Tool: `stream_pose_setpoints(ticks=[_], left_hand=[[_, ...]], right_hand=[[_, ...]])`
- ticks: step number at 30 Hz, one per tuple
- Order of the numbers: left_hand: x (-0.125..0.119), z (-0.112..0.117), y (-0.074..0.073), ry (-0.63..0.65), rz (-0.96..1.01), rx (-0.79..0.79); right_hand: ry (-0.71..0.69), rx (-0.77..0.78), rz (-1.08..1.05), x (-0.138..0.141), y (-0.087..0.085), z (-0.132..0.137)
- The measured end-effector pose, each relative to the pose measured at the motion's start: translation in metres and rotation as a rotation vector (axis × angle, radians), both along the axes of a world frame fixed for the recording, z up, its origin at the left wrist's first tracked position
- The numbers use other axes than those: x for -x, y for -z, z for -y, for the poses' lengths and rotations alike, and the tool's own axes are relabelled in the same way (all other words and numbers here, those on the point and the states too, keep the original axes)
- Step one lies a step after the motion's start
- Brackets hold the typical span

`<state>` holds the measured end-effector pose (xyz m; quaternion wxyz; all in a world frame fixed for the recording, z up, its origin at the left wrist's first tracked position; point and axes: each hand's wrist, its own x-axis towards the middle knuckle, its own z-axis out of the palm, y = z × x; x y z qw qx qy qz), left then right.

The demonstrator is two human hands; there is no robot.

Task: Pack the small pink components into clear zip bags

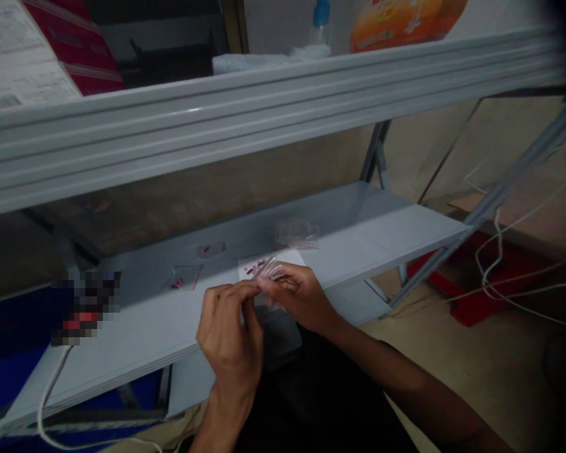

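Observation:
Both my hands meet over the front of a grey metal shelf [387,233]. My right hand [299,296] pinches a small clear plastic bag [268,268] with tiny pink pieces inside. My left hand [231,333] is curled, its fingertips closed on the bag's lower edge. Under the bag lies a white sheet [287,257] on the shelf. Two more small clear bags with pink bits lie to the left [186,277] and further back [210,249]. A pile of clear bags [296,233] sits behind the hands.
A thick grey upper shelf [245,119] crosses above, carrying a red and white box [38,50] and an orange bag [400,22]. White cables [500,251] trail on the floor at right near a red object [481,302]. A white cord [51,390] hangs off the shelf's left front.

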<state>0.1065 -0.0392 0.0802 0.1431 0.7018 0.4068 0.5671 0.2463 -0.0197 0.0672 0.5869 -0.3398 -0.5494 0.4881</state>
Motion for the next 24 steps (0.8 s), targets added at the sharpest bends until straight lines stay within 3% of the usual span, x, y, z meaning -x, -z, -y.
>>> stream_pose_setpoints(ticks=[4,8,15,17,24], left_hand=[[0.002,-0.004,-0.001,-0.087,-0.097,-0.100],[0.002,-0.007,0.002,-0.056,-0.206,-0.097],[0.009,-0.009,-0.001,0.191,-0.141,0.299],[0.012,-0.011,-0.003,0.225,-0.142,0.350],[0.016,-0.015,-0.006,0.125,-0.458,0.177]], right_hand=[[-0.045,0.038,0.010,-0.008,-0.003,0.001],[-0.023,0.037,0.015,-0.012,0.003,-0.002],[0.035,-0.027,0.083,-0.014,0.002,0.001],[0.024,-0.068,0.149,-0.015,0.002,0.002],[0.091,-0.212,0.507,-0.013,0.000,0.006]])
